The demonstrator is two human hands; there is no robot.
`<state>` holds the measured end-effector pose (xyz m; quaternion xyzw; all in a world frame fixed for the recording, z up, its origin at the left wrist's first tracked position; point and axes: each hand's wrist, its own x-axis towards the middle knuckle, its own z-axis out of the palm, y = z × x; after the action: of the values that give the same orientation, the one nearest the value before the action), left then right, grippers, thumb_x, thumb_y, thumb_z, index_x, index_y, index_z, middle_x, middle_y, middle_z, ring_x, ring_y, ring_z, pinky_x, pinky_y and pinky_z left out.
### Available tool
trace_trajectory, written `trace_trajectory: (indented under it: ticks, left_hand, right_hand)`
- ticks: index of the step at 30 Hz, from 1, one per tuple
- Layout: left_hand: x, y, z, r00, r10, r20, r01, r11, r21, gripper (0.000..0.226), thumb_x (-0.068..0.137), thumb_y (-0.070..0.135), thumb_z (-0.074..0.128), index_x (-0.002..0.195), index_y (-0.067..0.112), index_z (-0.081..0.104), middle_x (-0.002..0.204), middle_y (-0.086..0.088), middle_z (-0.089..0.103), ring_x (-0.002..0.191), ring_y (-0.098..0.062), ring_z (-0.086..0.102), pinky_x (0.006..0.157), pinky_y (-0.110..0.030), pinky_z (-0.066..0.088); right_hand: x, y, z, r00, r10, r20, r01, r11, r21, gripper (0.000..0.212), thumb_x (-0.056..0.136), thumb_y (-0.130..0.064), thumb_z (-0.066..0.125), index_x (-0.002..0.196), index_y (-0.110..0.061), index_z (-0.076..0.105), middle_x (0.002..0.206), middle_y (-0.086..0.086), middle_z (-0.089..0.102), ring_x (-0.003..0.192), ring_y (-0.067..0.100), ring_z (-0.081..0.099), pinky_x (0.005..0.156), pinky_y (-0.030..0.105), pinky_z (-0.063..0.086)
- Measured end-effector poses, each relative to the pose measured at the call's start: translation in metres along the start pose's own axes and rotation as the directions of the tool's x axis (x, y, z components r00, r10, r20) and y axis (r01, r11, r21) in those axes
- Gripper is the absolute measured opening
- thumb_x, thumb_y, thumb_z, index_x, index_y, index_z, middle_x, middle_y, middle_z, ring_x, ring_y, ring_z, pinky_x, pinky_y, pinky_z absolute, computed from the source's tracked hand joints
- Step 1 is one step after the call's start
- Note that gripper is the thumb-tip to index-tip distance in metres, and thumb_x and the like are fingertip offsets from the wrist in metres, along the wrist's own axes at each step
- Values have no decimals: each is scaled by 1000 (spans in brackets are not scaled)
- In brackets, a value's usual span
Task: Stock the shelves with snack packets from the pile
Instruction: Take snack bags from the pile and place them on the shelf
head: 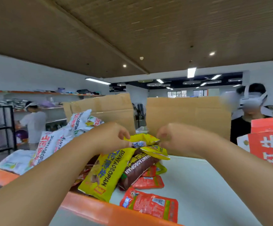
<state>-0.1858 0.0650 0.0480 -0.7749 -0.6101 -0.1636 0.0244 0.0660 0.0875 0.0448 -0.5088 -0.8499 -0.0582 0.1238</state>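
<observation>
A pile of snack packets lies on a white shelf top with an orange front edge (90,207). Both my hands reach over it. My left hand (114,136) and my right hand (170,136) pinch the two upper corners of a yellow packet (142,139) held above the pile. Below it lie a large yellow packet (106,172), a brown packet (137,168) and small red packets (150,204). White packets (51,144) are heaped to the left.
Two brown cardboard boxes (188,123) stand behind the pile. A red carton (269,144) sits at the right edge. A person in black stands at far right, another person works at wall shelves on the left, beside a black rack (5,128).
</observation>
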Motion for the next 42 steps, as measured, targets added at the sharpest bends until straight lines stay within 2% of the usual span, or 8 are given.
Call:
trace_trajectory:
  ticks: [7,15,23,25,27,34,39,42]
  left_hand:
    - [-23,-32,19,999,-40,-21,41,998,56,64,80,69,69,137,47,52,137,12,50,123,-15,53,95,-32,46]
    - [-32,-17,46,996,2,-94,11,989,144,81,74,50,78,146,47,40,136,6,43,121,-20,54,92,-34,48]
    - [-20,7,0,966,84,-244,-71,996,62,77,79,33,73,147,49,41,143,8,49,117,-21,58,84,-34,53]
    - [-15,24,-13,962,100,-256,-108,994,-18,78,79,31,71,147,51,40,145,11,47,102,-20,65,68,-35,57]
    - [-7,46,-21,961,115,-253,-143,985,-97,73,81,31,68,144,54,41,126,11,51,79,-15,64,56,-35,56]
    - [19,126,8,973,204,-113,-223,953,-206,71,87,35,62,152,48,37,84,7,66,72,-13,63,61,-29,51]
    - [39,160,65,972,216,97,-205,972,-114,76,92,51,61,159,36,28,160,5,40,139,-20,47,100,-26,43]
    - [44,166,85,964,231,132,-232,973,-9,55,91,53,58,144,40,51,144,5,58,124,-23,57,93,-31,46]
  right_hand:
    - [30,-31,32,990,50,129,-31,988,-149,28,89,-40,66,112,-26,59,89,-5,55,68,15,52,53,28,36]
    - [39,-17,51,993,104,52,-82,945,-317,17,91,-18,54,77,-18,45,73,0,49,70,26,55,58,31,42]
    - [3,9,-19,940,207,-271,-214,977,4,15,100,-17,50,85,-19,54,82,3,59,75,26,58,60,32,44]
    - [-12,20,-43,910,231,-345,-213,973,91,18,101,-18,52,84,-23,57,83,1,60,74,23,59,59,32,43]
    - [-27,33,-65,875,265,-406,-236,964,121,24,100,-22,54,77,-30,55,82,-4,61,74,18,59,56,28,39]
    - [-79,76,-99,864,293,-410,-165,933,320,18,100,-25,57,84,-27,64,79,-3,63,67,13,55,61,28,45]
    - [-88,118,-45,887,384,-257,-262,876,406,24,100,-13,51,94,-31,65,86,-9,62,68,15,56,60,27,47]
    - [-92,134,0,880,440,-177,-375,874,308,26,97,-11,51,93,-36,59,95,-7,60,64,13,55,51,24,43]
